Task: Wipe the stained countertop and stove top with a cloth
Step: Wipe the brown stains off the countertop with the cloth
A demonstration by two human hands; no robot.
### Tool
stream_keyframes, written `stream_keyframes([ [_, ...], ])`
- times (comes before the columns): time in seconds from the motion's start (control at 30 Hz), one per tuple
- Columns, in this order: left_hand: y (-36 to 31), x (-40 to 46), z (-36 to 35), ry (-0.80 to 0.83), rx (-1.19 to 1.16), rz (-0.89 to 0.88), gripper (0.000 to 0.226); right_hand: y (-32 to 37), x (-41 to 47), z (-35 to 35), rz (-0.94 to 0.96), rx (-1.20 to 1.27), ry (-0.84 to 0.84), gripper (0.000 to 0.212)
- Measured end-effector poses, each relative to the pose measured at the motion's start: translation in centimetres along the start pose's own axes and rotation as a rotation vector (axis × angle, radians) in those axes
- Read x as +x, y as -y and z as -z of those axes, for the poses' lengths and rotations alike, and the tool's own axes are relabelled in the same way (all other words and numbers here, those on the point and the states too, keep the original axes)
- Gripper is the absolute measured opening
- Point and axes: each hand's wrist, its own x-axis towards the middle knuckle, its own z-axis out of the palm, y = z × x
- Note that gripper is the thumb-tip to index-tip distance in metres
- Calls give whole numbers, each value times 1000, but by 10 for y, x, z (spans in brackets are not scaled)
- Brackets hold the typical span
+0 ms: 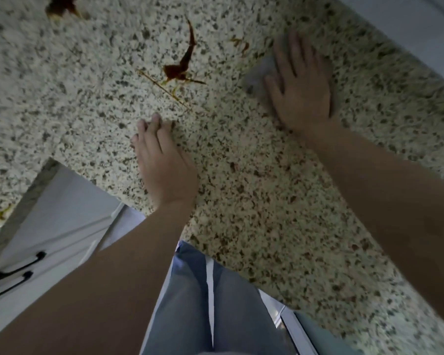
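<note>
Here the right hand (301, 85) presses a grey cloth (260, 73) flat-fingered on the stained countertop (267, 201); left hand (162, 160) rests open

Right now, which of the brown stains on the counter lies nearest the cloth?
The small faint brown squiggle, just left of the grey cloth under the right hand. The big dark splat lies farther left; another dark stain sits at the far top-left corner.
</note>
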Motion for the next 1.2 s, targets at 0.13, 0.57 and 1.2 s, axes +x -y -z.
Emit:
stream_keyframes([
  [0.13, -3, 2, 2, 27, 23, 34, 51, 28, 5, -1, -91, 34, -36, 65],
  [0.57, -8, 7, 5, 54, -31, 49, 51, -6, 94, 9, 181, 62, 24, 58],
  [1.2, -5, 6, 7, 110, -32, 56, 51, 86, 36, 1, 441, 111, 50, 56],
])
